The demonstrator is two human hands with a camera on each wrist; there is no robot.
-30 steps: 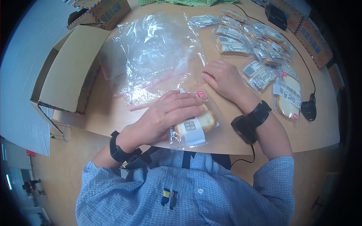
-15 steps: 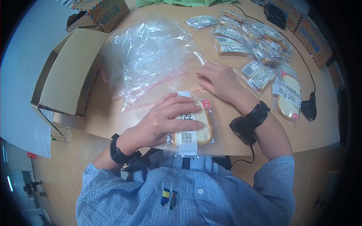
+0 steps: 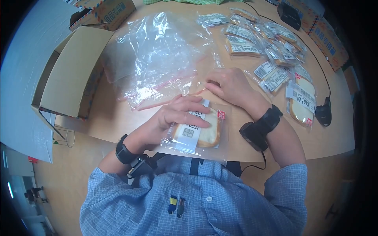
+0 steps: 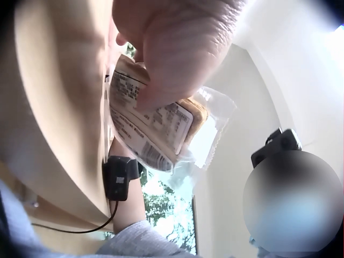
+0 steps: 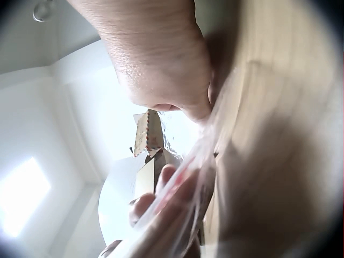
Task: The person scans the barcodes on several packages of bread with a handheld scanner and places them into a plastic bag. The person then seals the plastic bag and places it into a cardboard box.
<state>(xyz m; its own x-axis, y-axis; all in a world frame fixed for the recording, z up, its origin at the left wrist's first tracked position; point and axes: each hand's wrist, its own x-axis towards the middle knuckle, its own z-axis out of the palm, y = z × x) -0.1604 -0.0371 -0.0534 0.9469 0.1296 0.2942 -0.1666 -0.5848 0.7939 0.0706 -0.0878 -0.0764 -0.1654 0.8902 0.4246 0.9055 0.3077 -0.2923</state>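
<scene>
A wrapped bread slice [image 3: 208, 131] with a white band and red logo is gripped by my left hand [image 3: 173, 118], fingers across its top. The left wrist view has that hand [image 4: 177, 54] with its thumb against the labelled underside of the packet [image 4: 161, 123], which is tilted off the table. Beyond it, my right hand [image 3: 232, 86] has curled fingers at the pink-striped edge of a large clear bag [image 3: 165, 51] and pinches it. The right wrist view shows that hand [image 5: 161, 59] with clear film by its thumb; its fingertips are partly hidden.
An open cardboard box [image 3: 73, 70] stands at the left, another printed box [image 3: 114, 13] behind it. Several wrapped slices [image 3: 244, 45] lie in a pile at the back right, with one wrapped slice [image 3: 301, 98] nearer. A black device [image 3: 323, 114] and its cable lie at the right edge.
The bread packet has turned and tilted in my left hand, with more of its clear wrapper showing. The clear bag's edge has shifted, and my right hand has moved slightly toward me.
</scene>
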